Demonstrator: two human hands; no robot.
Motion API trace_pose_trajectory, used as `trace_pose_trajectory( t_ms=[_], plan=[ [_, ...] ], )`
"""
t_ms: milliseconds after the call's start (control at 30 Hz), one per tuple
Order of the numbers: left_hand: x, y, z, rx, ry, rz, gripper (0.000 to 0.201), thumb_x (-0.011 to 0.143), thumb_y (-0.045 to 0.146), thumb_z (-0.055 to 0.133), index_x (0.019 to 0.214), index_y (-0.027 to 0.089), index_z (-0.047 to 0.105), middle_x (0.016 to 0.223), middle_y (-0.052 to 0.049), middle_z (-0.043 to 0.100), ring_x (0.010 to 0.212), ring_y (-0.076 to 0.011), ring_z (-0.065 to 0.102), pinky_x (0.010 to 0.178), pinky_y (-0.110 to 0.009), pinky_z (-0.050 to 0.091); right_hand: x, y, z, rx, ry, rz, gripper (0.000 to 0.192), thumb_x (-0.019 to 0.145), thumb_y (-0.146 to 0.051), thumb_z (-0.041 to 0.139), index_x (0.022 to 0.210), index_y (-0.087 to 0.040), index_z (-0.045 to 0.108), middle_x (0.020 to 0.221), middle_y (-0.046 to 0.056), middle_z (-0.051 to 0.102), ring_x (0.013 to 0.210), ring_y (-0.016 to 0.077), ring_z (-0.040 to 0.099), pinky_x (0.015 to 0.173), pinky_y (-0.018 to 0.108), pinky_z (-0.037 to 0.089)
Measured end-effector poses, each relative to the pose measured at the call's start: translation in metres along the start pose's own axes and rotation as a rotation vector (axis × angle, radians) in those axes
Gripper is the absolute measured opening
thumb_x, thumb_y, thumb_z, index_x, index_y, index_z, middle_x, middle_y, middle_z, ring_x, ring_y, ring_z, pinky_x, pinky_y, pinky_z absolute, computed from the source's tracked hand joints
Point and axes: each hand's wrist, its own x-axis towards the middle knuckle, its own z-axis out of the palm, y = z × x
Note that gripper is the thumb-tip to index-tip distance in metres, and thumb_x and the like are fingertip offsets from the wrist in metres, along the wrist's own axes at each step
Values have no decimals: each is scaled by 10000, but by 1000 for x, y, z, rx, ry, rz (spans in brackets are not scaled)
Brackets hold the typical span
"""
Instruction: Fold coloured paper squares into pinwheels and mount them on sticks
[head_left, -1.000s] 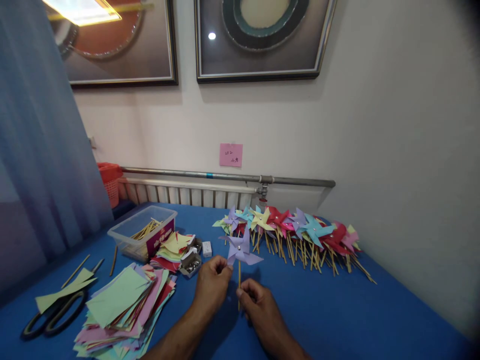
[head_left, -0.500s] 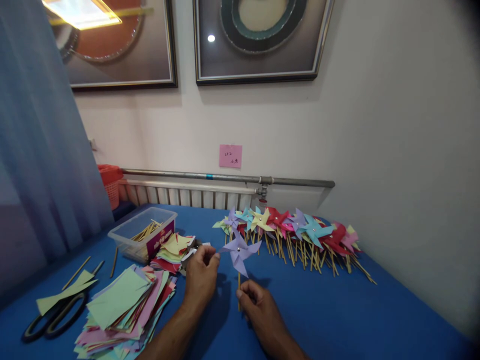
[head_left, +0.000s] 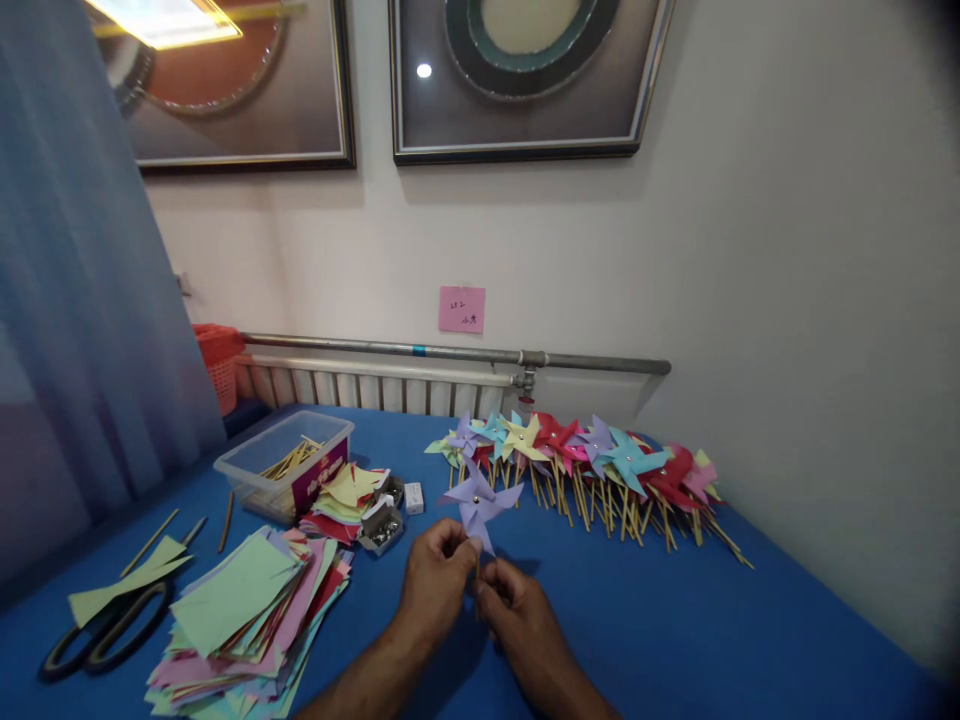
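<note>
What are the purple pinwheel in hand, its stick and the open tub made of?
Purple pinwheel: seemingly matte paper or thin card, given its crisp folds. Stick: probably wood or bamboo, by its dull tan. Open tub: likely smooth, translucent plastic; sticks show through its wall.

A rectangular light glares in the glass of the left picture (head_left: 300, 110) and a small white spot in the right picture (head_left: 427, 118), above a dimly lit room. Soft shadow darkens the blue table (head_left: 675, 620) between the left hand (head_left: 435, 580) and right hand (head_left: 521, 605). The wall (head_left: 787, 250) dims toward a blackened upper-right corner; wide-angle distortion slants the outer edges.
</note>
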Motion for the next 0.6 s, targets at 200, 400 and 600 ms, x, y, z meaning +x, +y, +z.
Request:
trace_pose_trajectory(
  t_ms=[200, 400, 600],
  plan=[
    [5, 4, -7, 11, 70, 28, 180, 688, 327, 615, 602, 194, 528, 563, 53, 439, 555, -103, 390, 553, -233, 313, 3, 3, -1, -30, -14, 30, 211, 861, -376, 534, 722, -222, 493, 559, -72, 453, 474, 100, 420, 487, 223, 338],
    [13, 9, -21, 141, 117, 51, 178, 734, 342, 586, 646, 190, 560, 570, 53, 468, 565, -113, 412, 566, -238, 308, 0, -2, 1, -27, -24, 32, 201, 864, -357, 525, 719, -220, 493, 555, -69, 468, 477, 97, 422, 497, 219, 344],
    [19, 14, -33, 147, 172, 83, 197, 774, 370, 598, 699, 188, 581, 618, 42, 530, 613, -127, 472, 617, -240, 353, -3, -8, 2, -22, -37, 48, 201, 867, -364, 522, 731, -218, 501, 561, -68, 466, 483, 98, 417, 497, 218, 338]
  ],
)
